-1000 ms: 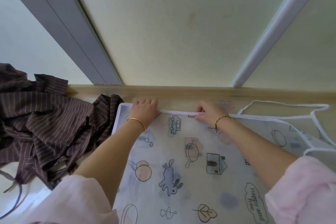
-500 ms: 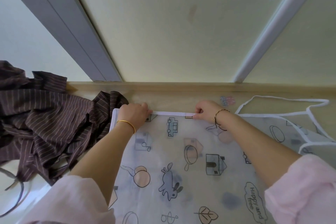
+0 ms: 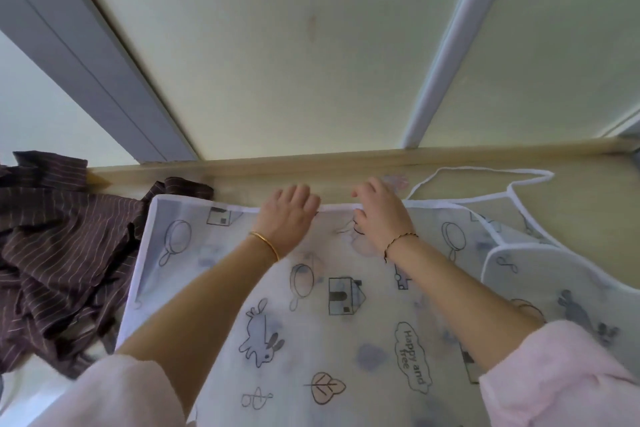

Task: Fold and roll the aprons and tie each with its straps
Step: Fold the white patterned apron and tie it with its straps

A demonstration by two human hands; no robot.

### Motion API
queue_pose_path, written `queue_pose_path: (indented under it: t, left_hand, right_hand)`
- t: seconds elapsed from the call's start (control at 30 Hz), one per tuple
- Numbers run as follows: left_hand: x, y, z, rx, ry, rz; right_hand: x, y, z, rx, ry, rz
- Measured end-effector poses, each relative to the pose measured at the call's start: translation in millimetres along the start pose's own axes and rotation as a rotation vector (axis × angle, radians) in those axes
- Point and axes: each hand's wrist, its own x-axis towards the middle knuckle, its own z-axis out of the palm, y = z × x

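A translucent white apron (image 3: 346,322) printed with rabbits, houses and leaves lies spread on the wooden surface (image 3: 588,218) before me. Its white-trimmed far edge runs just short of the wall ledge. My left hand (image 3: 287,215) rests flat on that edge near the middle, fingers straight and reaching past it. My right hand (image 3: 381,215) sits close beside it, fingers curled over the trim and thumb against it, pinching the edge. The apron's white straps (image 3: 485,177) loop loosely on the wood at the far right, and its rounded bib (image 3: 554,274) lies at the right.
A crumpled brown striped apron (image 3: 62,253) is heaped at the left, touching the white apron's left edge. A wooden ledge (image 3: 346,159) and a pale wall with grey and white rails (image 3: 446,45) close off the far side.
My left hand has slid right along the far edge from the left corner to the middle and flattened. The right hand stays on the edge. The view has shifted left.
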Motion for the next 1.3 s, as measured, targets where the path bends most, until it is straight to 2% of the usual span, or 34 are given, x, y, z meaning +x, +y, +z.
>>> queue_pose_path:
  t: [0.07, 0.13, 0.2, 0.33, 0.43, 0.5, 0.6, 0.67, 0.73, 0.77, 0.83, 0.87, 0.93, 0.97, 1.0, 1.03, 1.07, 1.1, 1.2, 1.3]
  left_hand:
    - [22, 59, -7, -0.145, -0.103, 0.127]
    - [39, 114, -15, -0.214, -0.264, 0.172]
    - [51, 144, -24, -0.294, -0.363, 0.112]
    - [71, 184, -38, -0.557, -0.399, -0.108]
    - [85, 220, -51, -0.782, -0.582, -0.21]
    - [88, 239, -52, -0.772, -0.66, -0.255]
    - [88, 257, -53, -0.742, -0.69, -0.295]
    - [92, 261, -63, -0.992, -0.761, -0.456]
    - [106, 258, -78, -1.407, -0.873, -0.79]
    - [117, 254, -87, -1.541, -0.91, -0.904]
    - [145, 240, -96, -1.637, -0.837, -0.976]
    - [159, 229, -100, -1.652, -0.714, -0.975]
    - [191, 214, -108, -1.565, -0.385, -0.923]
    - [203, 207, -107, -1.348, -0.245, -0.836]
    - [211, 201, -106, -0.949, -0.17, -0.707]
    - [214, 198, -104, -0.504, -0.171, -0.557]
    - [215, 199, -102, -0.207, -0.158, -0.402]
    - [213, 204, -99, -0.087, -0.153, -0.299]
    - [197, 238, -76, -0.17, -0.249, -0.172]
    - [179, 270, -47, -0.211, -0.42, -0.166]
  right_hand:
    - [-32, 18, -20, 0.037, 0.064, 0.06]
    - [-67, 40, -40, 0.093, 0.135, 0.145]
    - [-93, 60, -54, 0.135, 0.19, 0.221]
    - [-129, 110, -72, 0.148, 0.238, 0.398]
    - [-142, 150, -74, 0.106, 0.16, 0.503]
    - [-140, 172, -68, 0.071, 0.038, 0.498]
    - [-139, 193, -58, 0.02, -0.115, 0.419]
    - [-139, 204, -55, -0.013, -0.118, 0.34]
    - [-137, 214, -58, 0.01, -0.129, 0.315]
    - [-137, 220, -59, 0.021, -0.159, 0.313]
    - [-134, 230, -61, 0.028, -0.22, 0.309]
    - [-134, 230, -60, 0.036, -0.235, 0.304]
    - [-131, 235, -61, 0.062, -0.251, 0.295]
    - [-128, 238, -62, 0.079, -0.26, 0.295]
    - [-125, 241, -63, 0.094, -0.266, 0.293]
    - [-122, 242, -64, 0.11, -0.27, 0.293]
    - [-120, 243, -65, 0.122, -0.273, 0.292]
    - [-118, 243, -66, 0.126, -0.279, 0.291]
    - [-117, 245, -67, 0.127, -0.286, 0.284]
    - [-125, 245, -70, 0.188, -0.253, 0.271]
